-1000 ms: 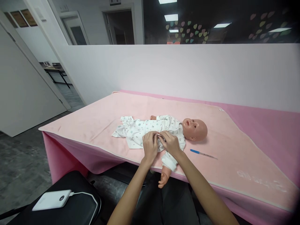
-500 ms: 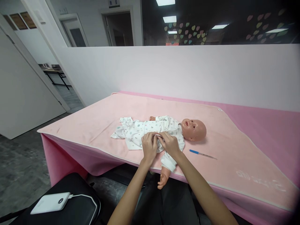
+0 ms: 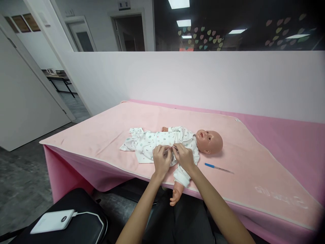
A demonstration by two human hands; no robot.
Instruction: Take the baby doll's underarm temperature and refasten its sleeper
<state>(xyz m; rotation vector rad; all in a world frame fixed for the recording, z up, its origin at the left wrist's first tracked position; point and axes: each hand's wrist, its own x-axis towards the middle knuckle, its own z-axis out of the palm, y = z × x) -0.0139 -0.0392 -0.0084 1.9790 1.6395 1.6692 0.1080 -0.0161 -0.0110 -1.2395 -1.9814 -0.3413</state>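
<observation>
Wht-clad baby doll (image 3: pixel 175 136); supine

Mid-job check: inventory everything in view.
Blanket: one, peach, spread centrally
Tablecloth: one, pink, beneath blanket
Baby doll: one, tan, lying on blanket
Printed outfit: one, white, on doll
Pen-like stick: one, blue and grey, near doll
Seat: one, black, lower left
Power bank: one, white, on seat
Cable: one, white, on seat
Wall: one, white, behind blanket
Heart stickers: many, pastel, on window
Nearest door: one, pale, far left
Left hand: one, bare, at outfit
Right hand: one, bare, at outfit

This is perhaps an office, with interior window (image 3: pixel 220 15) and signed doorway (image 3: pixel 130 33).
</observation>
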